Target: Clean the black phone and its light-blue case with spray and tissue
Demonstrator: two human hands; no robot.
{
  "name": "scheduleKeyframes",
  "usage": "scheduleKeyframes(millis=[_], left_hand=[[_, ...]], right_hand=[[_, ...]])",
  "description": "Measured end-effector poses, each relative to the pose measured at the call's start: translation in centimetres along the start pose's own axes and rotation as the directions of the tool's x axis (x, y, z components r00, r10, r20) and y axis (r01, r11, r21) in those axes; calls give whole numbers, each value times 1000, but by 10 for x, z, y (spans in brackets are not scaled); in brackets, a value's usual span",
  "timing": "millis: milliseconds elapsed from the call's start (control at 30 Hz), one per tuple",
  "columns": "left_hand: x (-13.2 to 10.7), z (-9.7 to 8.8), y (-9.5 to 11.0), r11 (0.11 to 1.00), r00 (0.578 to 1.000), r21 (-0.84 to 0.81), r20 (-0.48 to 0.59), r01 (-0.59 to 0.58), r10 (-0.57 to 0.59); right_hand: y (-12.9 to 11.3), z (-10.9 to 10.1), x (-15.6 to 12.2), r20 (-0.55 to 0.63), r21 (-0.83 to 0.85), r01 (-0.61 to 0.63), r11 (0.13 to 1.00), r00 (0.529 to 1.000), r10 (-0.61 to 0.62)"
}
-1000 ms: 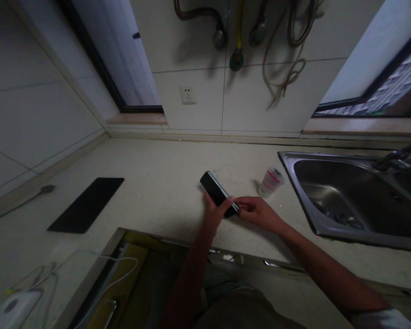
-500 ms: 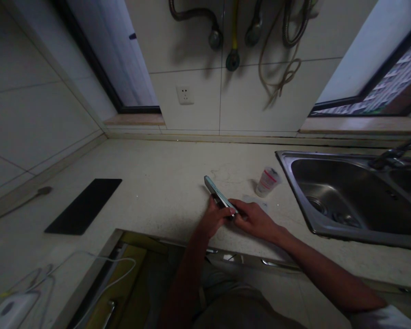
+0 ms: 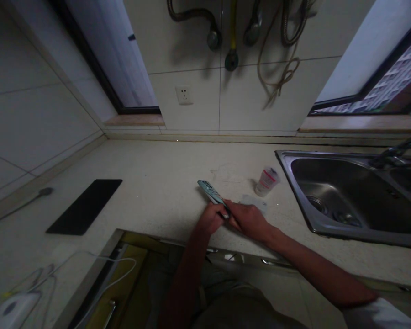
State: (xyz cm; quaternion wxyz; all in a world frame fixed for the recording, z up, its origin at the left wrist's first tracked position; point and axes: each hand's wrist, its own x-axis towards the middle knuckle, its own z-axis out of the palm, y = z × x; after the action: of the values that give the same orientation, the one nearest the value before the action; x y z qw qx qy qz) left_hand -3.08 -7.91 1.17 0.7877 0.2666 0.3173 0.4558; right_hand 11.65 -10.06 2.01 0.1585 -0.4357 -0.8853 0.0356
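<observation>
A light blue-green smartphone (image 3: pixel 211 191) is held tilted above the countertop, its camera end pointing to the upper left. My left hand (image 3: pixel 210 218) is closed around its lower left side, thumb over the edge. From the right, my right hand (image 3: pixel 248 219) grips the lower end, and its fingers are partly hidden behind the phone. Just beyond my right hand a clear plastic packet (image 3: pixel 253 202) lies flat on the counter. A clear plastic cup with red print (image 3: pixel 267 180) stands near it, toward the sink.
A steel double sink (image 3: pixel 335 192) is set into the counter (image 3: pixel 157 183) on the right. A black flat panel (image 3: pixel 85 205) lies at left. White cables and a white device (image 3: pixel 12 313) are at lower left. On the wall are a socket (image 3: pixel 184 95) and hoses.
The phone has turned so that more of its back with the cameras shows, and its top end has shifted slightly left and down. Both hands still hold it.
</observation>
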Motion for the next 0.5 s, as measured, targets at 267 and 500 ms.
scheduleKeyframes(millis=[267, 500], left_hand=[[-11, -12, 1, 997, 996, -31, 45, 72, -71], [-28, -26, 2, 998, 996, 14, -56, 68, -67]], right_hand=[[21, -16, 4, -85, 16, -24, 1000, 996, 25], [44, -41, 6, -111, 444, -229, 866, 945, 307]])
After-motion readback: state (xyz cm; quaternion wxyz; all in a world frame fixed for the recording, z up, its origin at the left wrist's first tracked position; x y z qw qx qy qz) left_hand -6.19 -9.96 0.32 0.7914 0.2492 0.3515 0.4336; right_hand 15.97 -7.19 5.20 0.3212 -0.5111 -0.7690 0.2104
